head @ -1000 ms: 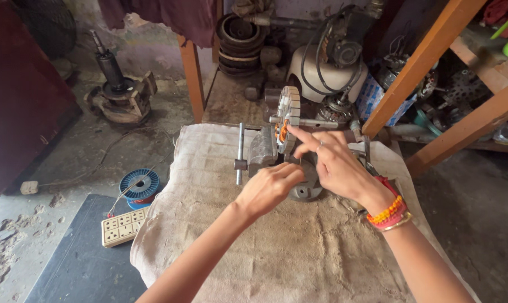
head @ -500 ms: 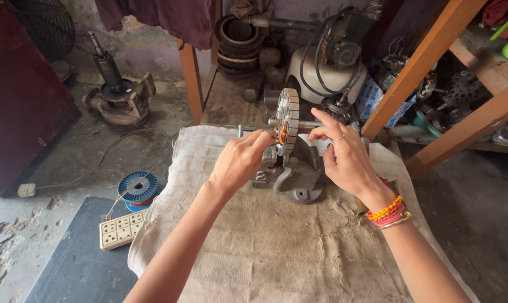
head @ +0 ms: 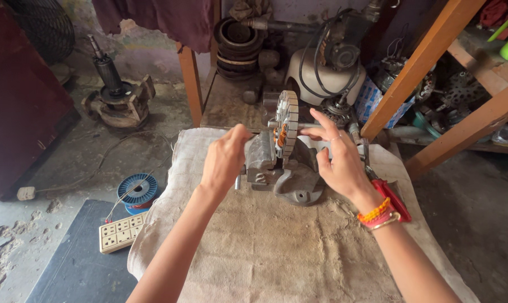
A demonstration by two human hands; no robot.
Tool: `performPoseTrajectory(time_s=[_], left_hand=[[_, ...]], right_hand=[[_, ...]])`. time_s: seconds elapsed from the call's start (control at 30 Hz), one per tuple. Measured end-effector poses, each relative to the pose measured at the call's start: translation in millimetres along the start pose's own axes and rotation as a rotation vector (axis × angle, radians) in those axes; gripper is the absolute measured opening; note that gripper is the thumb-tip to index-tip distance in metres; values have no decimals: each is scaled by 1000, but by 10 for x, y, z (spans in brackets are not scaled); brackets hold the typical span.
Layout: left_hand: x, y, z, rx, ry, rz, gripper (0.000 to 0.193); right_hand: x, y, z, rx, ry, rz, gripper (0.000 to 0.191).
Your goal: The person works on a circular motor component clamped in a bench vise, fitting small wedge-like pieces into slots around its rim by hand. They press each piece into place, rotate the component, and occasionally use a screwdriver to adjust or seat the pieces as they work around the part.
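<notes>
- Your left hand (head: pixel 224 160) is curled around something at the left end of the grey cast-metal bench vise (head: pixel 282 171), most likely its handle, though your knuckles hide exactly what the fingers close on.
- Your right hand (head: pixel 339 163) is spread wide and holds nothing: its fingertips reach towards the round laminated steel stator with copper windings (head: pixel 286 126), with the forefinger stretched along the thin bar just beside it.
- That stator stands upright on its edge in the top of the vise, between your two hands.
- The vise sits on a coarse beige sackcloth (head: pixel 287 252) that covers the table, near the cloth's far edge.
- A red-handled tool (head: pixel 393 196) lies on the cloth just beside your right wrist, close to the orange and red bangles (head: pixel 376 214).
- On the floor to your left, a blue spool of thin wire (head: pixel 137 191) sits near a white multi-socket extension board (head: pixel 123 232), which rests on a dark mat (head: pixel 77 264).
- Further left, a rusty motor rotor on a base (head: pixel 114 98) stands well apart from the table.
- Behind the vise, a cream-coloured pump body with black cable (head: pixel 327 70) rests on a low wooden shelf (head: pixel 228 104).
</notes>
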State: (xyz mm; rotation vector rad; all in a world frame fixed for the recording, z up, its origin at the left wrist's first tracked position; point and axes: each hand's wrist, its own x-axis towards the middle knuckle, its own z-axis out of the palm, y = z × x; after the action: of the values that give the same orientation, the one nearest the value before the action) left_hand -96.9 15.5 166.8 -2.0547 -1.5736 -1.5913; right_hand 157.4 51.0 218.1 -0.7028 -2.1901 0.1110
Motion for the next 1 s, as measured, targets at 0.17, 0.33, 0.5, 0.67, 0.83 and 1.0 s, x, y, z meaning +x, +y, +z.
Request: performPoseTrajectory(time_s=[0.17,0.33,0.5,0.67,0.83,1.0], left_hand=[[-84,-41,36,141,54,-39,9],[-55,56,18,125,136,-133,9],[6,100,-80,84,126,-196,9],[68,158,-46,11,222,-131,15],[158,235,43,-67,203,-164,18],[227,185,122,-75,193,-184,13]], right_hand=[[-74,-330,170,214,-1,101,60],[-56,-809,534,344,-183,148,61],[106,-896,609,523,-51,286,52],[315,-476,359,514,293,320,28],[395,-74,244,329,416,239,30],[295,150,331,242,440,255,26]])
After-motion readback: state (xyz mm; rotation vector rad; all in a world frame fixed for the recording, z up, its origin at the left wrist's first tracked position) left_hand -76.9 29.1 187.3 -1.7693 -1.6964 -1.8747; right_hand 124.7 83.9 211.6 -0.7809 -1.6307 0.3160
